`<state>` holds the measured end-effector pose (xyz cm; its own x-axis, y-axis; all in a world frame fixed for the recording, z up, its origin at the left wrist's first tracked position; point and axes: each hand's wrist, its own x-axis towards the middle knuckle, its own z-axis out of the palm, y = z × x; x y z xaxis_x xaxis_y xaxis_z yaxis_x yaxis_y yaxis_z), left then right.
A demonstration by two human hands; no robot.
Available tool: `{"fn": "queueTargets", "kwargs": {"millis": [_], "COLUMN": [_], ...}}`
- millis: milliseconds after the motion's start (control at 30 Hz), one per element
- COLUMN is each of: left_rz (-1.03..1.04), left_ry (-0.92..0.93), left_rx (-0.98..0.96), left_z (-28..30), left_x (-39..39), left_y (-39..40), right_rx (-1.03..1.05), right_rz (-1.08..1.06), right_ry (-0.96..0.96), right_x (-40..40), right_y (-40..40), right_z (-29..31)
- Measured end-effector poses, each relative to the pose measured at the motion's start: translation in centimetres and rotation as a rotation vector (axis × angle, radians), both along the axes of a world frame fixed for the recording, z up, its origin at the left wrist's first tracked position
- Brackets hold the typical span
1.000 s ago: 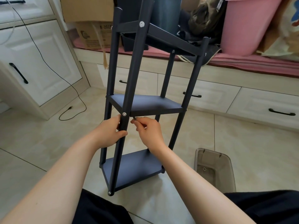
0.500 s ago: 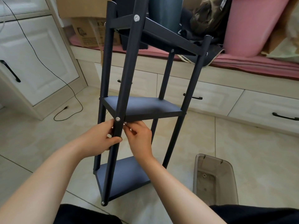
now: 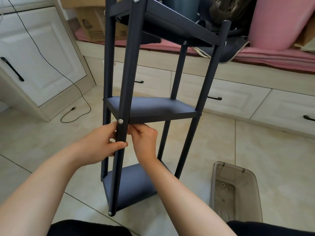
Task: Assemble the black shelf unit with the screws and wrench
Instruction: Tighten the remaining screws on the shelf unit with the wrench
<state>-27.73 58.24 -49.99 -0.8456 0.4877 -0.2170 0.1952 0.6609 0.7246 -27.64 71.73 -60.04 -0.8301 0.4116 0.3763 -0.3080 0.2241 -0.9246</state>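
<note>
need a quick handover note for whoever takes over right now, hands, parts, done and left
Left hand: grips the near front pole just below the middle shelf.
Right hand: fingers curled, tucked behind that pole under the shelf edge; whether it holds the wrench cannot be seen.
Shelf unit: upright on the floor tiles, three shelves on four poles.
Done: screw sits in the pole at the middle shelf; others show at top and foot.
Left: likely check this joint's tightness, then the rest.
</note>
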Motion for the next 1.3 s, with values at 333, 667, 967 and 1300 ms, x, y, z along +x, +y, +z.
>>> {"fn": "queueTargets", "kwargs": {"millis": [333, 667, 967, 1300], "left_rz": [-0.006, -0.01, 0.006, 0.027], "left_ry": [-0.001, -0.021, -0.03, -0.006], "left_rx": [0.004, 0.005, -0.018, 0.011], "left_z": [0.0, -0.1, 0.0, 0.6], "left_x": [-0.1, 0.3, 2.2, 3.9], "left_y": [0.4, 0.9, 2.0, 6.2], "right_rx": [0.178, 1.165, 1.303, 0.954], "right_rz": [-0.014, 0.481, 0.402, 0.33], "right_ry": [-0.029, -0.529, -0.923, -1.228], "right_x": [0.8, 4.8, 11.8, 16.1], "right_y": [1.2, 7.8, 19.9, 28.3], "right_z": [-0.5, 5.6, 10.4, 2.1]}}
